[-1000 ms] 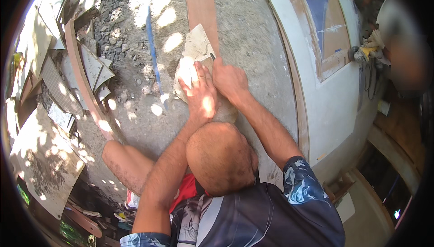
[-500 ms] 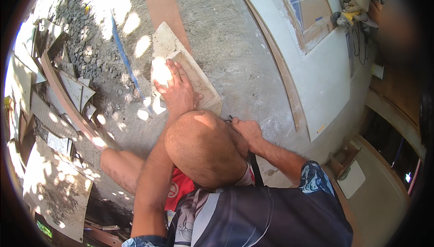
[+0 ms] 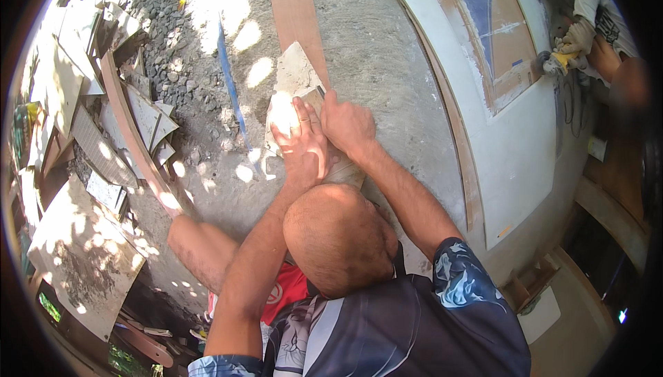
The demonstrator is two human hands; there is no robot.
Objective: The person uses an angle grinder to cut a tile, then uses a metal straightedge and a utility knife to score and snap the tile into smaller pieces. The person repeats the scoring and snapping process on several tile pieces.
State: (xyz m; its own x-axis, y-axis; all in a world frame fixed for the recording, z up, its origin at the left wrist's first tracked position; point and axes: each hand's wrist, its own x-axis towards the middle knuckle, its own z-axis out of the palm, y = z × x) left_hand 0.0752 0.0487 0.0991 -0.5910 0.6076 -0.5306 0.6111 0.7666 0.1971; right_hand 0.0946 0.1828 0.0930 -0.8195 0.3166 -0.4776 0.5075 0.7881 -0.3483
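My left hand [image 3: 301, 148] lies with fingers stretched out on a pale, worn board piece [image 3: 293, 64], sunlit at its left. My right hand [image 3: 345, 123] is closed on a thin dark tool [image 3: 320, 90] at the board's right edge, beside my left fingertips. The tool's tip is too small to make out. The piece lies over a long reddish-brown wooden strip [image 3: 290, 1] on the concrete ground. My bent knee [image 3: 335, 235] rises between my forearms and hides the near end of the piece.
Broken board scraps [image 3: 148, 118] and gravel [image 3: 166, 45] lie at the left, near a blue strip [image 3: 231, 80]. At the right are a large white panel [image 3: 518, 156] and a co-worker's gloved hands [image 3: 580, 39] on a yellow power tool [image 3: 563, 61]. Rough concrete [image 3: 387, 66] surrounds the board piece.
Half a second ago my right hand was down beside my knee; now it is back up at the board's edge with the dark tool. My left hand stays on the board piece.
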